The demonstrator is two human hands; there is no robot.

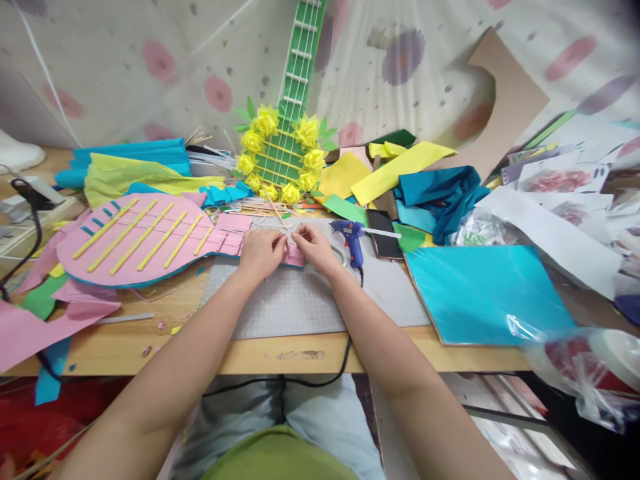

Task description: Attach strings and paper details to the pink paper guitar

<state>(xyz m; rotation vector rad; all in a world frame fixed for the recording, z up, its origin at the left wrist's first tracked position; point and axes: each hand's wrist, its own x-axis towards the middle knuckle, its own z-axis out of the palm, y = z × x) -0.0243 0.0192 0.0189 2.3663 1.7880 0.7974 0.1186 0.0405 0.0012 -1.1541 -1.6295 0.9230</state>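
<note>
A pink cardboard pipa-like instrument (135, 230) lies on its back, its body at the left and its narrow neck running right under my hands. Yellow strips cross its body, and a blue edge shows beneath. Over the neck, my left hand (263, 253) is closed, thumb and fingers pinched together. My right hand (315, 248) is pinched just beside it, above the neck's end. Whatever is between the fingertips is too small to make out. Right of my right hand lies a blue glue gun (353, 240) with a white glue stick in it. A roll of tape (341, 255) is partly hidden by my right hand.
A grey cutting mat (295, 307) lies under my hands. Behind stands a green stringed instrument (295, 87) with yellow paper flowers. A phone (384, 233) and a blue sheet pack (485, 293) are at the right. Paper scraps surround them; a black cord (345, 357) hangs over the edge.
</note>
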